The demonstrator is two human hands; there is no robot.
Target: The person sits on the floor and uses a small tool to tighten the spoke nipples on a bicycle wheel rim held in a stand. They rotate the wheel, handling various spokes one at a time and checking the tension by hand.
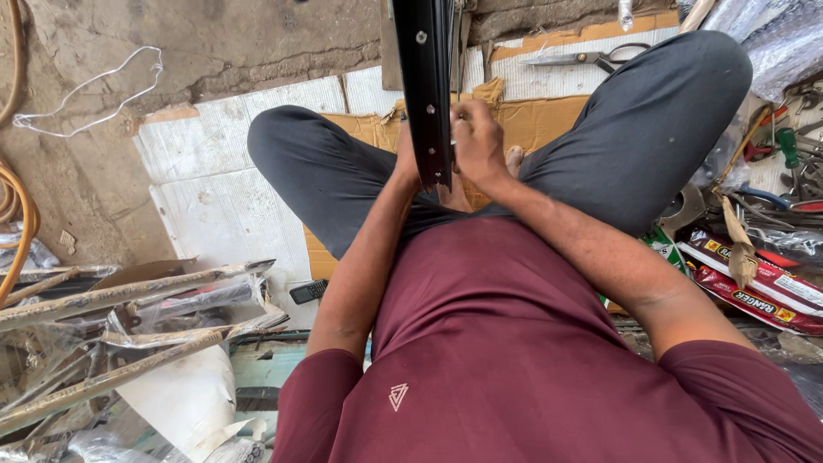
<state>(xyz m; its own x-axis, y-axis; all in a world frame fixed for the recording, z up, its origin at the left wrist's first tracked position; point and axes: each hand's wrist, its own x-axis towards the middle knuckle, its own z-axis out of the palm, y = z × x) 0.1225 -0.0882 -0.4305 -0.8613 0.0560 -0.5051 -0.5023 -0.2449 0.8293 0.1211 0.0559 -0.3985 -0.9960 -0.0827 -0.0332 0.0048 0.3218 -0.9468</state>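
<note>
1. We are seated cross-legged on flattened cardboard (549,116) and white sheets (214,197) laid over a rough concrete floor (214,43).
2. A black metal rim (426,86) stands on edge between our knees, its long axis running straight away from us, from just above our lap out past the top of the view.
3. The rim is glossy black and narrow, with a small silver fitting in its face.
4. Our right hand (477,141) is curled closed against the rim's right side; the left hand (406,154) is mostly hidden behind the rim, so we cannot tell how its fingers sit.
5. Scissors (591,57) lie on the cardboard ahead; wrapped metal bars (129,291) lie at our left, hand tools (789,163) at our right.
</note>
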